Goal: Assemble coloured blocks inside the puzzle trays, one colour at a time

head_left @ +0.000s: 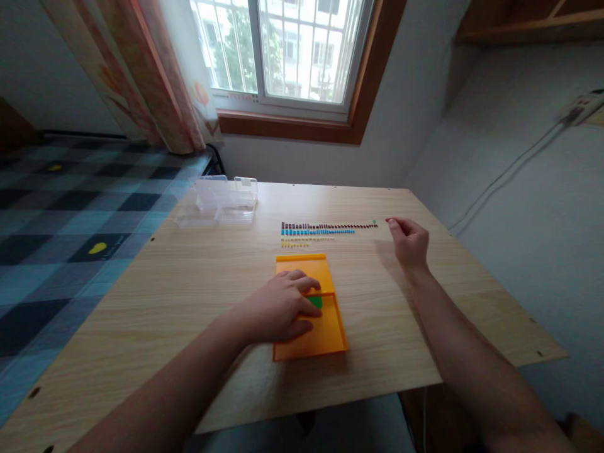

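My left hand lies over an orange box opened flat, its fingers spread and nothing seen in them. Beneath those fingers shows a green piece inside the box. Out to the right, my right hand is closed in a pinch, and a tiny red piece pokes out at the fingertips. Just left of it end rows of small pieces: a dark red row, a blue row and shorter yellow rows. A small green piece stands by the red row's right end.
Clear plastic containers stand at the back left of the wooden table. Behind the table are a wall and a barred window. A bed with a checked cover is to the left, and a cable hangs along the right wall.
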### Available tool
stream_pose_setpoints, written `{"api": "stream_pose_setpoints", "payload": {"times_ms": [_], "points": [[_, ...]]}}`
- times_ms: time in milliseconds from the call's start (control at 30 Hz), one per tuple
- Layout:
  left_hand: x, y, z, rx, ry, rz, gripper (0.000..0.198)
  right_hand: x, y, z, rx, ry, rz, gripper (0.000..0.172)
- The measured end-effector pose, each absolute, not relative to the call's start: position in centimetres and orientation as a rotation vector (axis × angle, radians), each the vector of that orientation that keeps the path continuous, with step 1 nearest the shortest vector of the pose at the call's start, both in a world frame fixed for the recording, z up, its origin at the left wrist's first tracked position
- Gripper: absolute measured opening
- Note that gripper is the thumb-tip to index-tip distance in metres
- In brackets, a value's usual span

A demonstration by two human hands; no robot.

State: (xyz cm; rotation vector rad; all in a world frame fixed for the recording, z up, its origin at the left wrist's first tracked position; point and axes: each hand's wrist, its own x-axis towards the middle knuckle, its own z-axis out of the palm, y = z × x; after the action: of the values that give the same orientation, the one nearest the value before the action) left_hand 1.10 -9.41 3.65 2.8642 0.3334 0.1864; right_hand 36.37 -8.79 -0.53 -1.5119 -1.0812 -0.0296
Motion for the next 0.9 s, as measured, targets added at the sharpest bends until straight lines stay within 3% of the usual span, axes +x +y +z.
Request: {"api": "stream_pose_setpoints", "payload": {"times_ms": [300, 900], "points": [[1.0, -9.3, 3.4, 2.835, 0.379, 0.168, 0.022, 41.3, -4.0, -5.7, -1.677, -0.825, 0.053, 0.035], [0.4, -9.0, 4.6, 2.754, 0.395, 0.430, 0.026, 46.4, 2.3, -5.3, -1.718, -1.256, 0.350, 0.010]]}}
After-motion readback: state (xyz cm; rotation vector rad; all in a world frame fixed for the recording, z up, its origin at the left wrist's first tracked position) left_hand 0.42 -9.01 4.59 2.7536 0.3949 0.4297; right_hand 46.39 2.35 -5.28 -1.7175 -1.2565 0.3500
